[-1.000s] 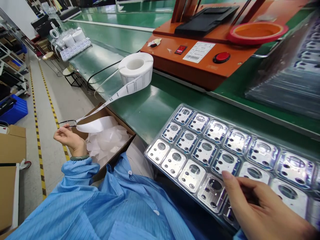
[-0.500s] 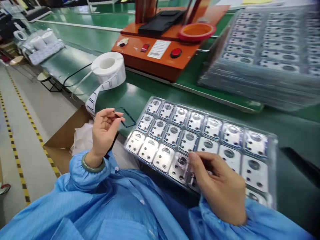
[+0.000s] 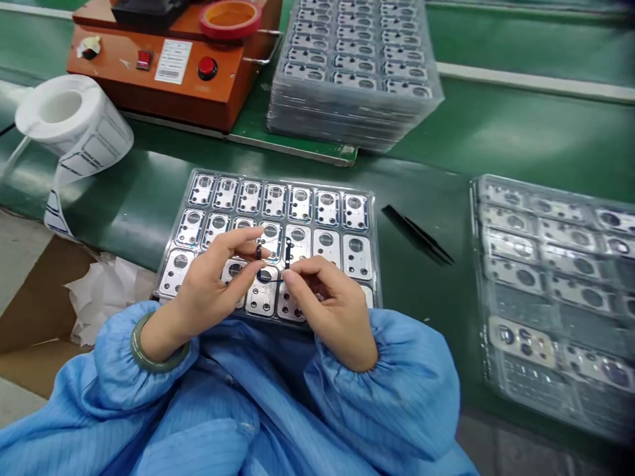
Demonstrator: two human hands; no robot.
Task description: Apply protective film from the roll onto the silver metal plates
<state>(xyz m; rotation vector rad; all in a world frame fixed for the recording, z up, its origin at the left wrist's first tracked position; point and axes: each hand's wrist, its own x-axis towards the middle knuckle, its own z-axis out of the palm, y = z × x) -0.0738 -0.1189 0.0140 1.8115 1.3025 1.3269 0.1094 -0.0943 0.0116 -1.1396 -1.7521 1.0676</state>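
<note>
Since half a second ago, the left hand (image 3: 213, 281) has swung in from beside the tray, carrying the thin dark frame (image 3: 288, 253) with it, and the right hand (image 3: 337, 307) has come off the front row to meet it. Both hands are now on the one piece: the left pinches its far side between thumb and fingers, the right grips near its lower right corner. It hangs above the tray (image 3: 376, 258), over the plates (image 3: 356, 256) of the middle and front rows; whether it touches any of them cannot be told. Held from two sides, it looks well under control.

Back-row plates show dark edging, while those visible in front look plain, so the work seems partly done. Swinging round has also brought more into view: tweezers (image 3: 419, 237) lie on the worktop (image 3: 421, 297) just right of the tray, and beyond them a second tray (image 3: 516, 304), partly filled. The label roll (image 3: 94, 125) stands to the left, its loose strip hanging by the box (image 3: 30, 291) of paper scraps (image 3: 106, 297).
</note>
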